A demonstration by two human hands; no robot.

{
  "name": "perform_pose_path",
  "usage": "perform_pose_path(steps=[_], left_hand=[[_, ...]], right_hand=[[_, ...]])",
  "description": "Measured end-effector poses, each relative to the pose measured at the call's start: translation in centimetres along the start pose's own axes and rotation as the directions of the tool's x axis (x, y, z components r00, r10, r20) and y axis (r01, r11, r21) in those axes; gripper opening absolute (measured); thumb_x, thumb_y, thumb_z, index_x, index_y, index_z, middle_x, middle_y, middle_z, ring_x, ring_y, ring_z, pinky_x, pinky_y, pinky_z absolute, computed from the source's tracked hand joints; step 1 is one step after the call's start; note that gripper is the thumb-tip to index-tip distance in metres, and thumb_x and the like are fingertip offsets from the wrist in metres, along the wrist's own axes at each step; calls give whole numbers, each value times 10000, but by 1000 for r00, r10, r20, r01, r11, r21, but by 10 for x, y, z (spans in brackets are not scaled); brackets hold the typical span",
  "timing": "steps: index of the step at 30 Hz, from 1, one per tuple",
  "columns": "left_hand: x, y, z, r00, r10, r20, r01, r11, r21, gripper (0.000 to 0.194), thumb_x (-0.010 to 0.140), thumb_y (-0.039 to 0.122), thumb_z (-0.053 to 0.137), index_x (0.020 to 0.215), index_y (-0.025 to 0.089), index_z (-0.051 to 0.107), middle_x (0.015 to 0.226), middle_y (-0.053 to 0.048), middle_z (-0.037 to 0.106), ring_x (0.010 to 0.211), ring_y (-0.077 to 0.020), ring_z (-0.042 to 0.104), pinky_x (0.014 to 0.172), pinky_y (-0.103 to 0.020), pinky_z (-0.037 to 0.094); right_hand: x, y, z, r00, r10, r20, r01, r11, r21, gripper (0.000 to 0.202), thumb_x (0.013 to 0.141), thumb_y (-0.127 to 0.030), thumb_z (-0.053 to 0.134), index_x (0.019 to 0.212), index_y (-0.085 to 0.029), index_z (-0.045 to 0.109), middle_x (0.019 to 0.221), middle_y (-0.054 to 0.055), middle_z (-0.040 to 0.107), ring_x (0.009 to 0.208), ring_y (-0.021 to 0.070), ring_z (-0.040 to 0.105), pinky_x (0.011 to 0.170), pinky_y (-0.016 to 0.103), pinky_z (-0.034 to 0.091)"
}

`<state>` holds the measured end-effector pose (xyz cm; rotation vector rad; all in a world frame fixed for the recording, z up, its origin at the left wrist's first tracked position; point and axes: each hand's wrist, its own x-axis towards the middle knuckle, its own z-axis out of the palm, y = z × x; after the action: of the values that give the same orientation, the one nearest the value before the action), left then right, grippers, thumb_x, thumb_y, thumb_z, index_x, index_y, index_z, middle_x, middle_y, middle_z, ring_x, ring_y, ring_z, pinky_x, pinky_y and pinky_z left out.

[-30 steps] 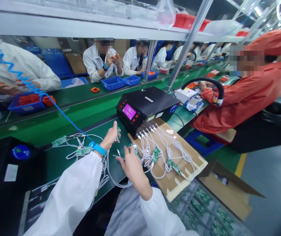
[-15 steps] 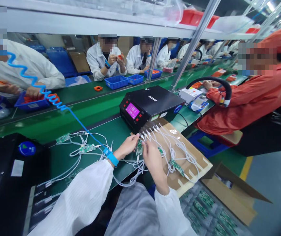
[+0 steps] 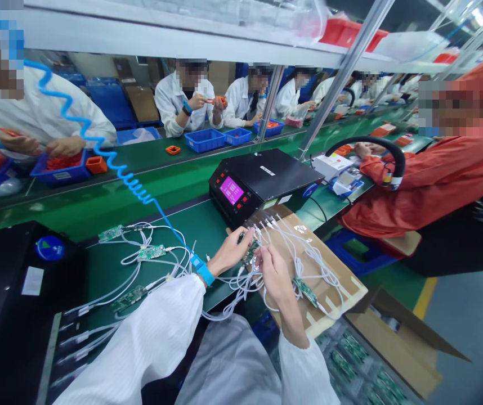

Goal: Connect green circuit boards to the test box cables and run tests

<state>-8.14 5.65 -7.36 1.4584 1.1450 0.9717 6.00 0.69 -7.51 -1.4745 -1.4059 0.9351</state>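
Observation:
My left hand, with a blue wrist strap, is closed on a small green circuit board in front of the black tester. My right hand is closed in a pinch beside the board's right side; what its fingertips hold is hidden. White cables bunch below both hands, and more run from the tester's front over a cardboard sheet. Another circuit board lies on that cardboard, joined to a cable. The tester's screen glows pink.
Left, several cabled boards lie on the green bench beside a second black box. A coiled blue cord hangs to my strap. Boards in trays and an open carton sit lower right. Co-workers surround the line.
Both hands have shifted slightly right and the circuit board is now more covered by my fingers. My right hand's fingers have curled into a tighter pinch. The view has turned slightly.

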Motion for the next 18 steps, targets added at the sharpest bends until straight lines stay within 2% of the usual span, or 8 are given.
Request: perform_pose_path(steps=[3, 7, 9, 12, 15, 18], left_hand=[[-3, 1, 8, 997, 41, 68, -36, 996, -76, 558, 994, 723, 424, 903, 192, 569, 816, -6, 608, 790, -155, 575, 782, -272, 474], [-4, -2, 16, 994, 18, 110, 2, 985, -174, 544, 986, 738, 428, 905, 208, 521, 688, 29, 541, 643, -145, 552, 652, -273, 459], [-4, -5, 16, 998, 2, 59, 6, 990, -138, 539, 999, 724, 408, 915, 207, 531, 710, 27, 555, 664, -142, 553, 661, -268, 452], [-4, -7, 16, 1000, -6, -28, 5, 999, -39, 522, 1023, 693, 386, 908, 208, 543, 722, 30, 570, 697, -138, 554, 703, -262, 442], [-9, -3, 16, 999, 12, -49, -10, 999, 46, 471, 1042, 646, 390, 915, 218, 540, 689, 45, 564, 683, -141, 556, 705, -263, 425], [-13, 2, 17, 999, 27, -30, -24, 995, 94, 438, 1050, 609, 386, 919, 220, 539, 731, 37, 596, 717, -148, 565, 726, -259, 426]], right_hand=[[0, 1, 2, 1000, 9, 14, -10, 999, 42, 344, 1018, -479, 405, 819, -235, 541, 713, -4, 601, 653, 174, 552, 648, 301, 437], [-2, 0, 4, 999, -5, 49, 0, 996, 92, 447, 1010, -623, 426, 801, -240, 524, 694, -15, 565, 638, 164, 524, 624, 290, 418], [-2, -2, 4, 998, -29, 62, 23, 994, 103, 502, 987, -680, 449, 760, -236, 509, 683, -23, 532, 630, 154, 499, 615, 285, 405], [-2, -4, 3, 997, -59, 53, 55, 996, 63, 535, 974, -686, 472, 712, -222, 525, 693, -15, 529, 643, 148, 497, 641, 286, 419], [-1, -3, 3, 997, -72, 33, 71, 997, 37, 536, 969, -660, 481, 684, -211, 551, 718, 7, 557, 673, 154, 525, 678, 287, 459], [1, 2, 4, 997, -69, 24, 66, 991, 120, 501, 930, -649, 521, 717, -202, 594, 818, 38, 612, 721, 161, 571, 710, 293, 511]])
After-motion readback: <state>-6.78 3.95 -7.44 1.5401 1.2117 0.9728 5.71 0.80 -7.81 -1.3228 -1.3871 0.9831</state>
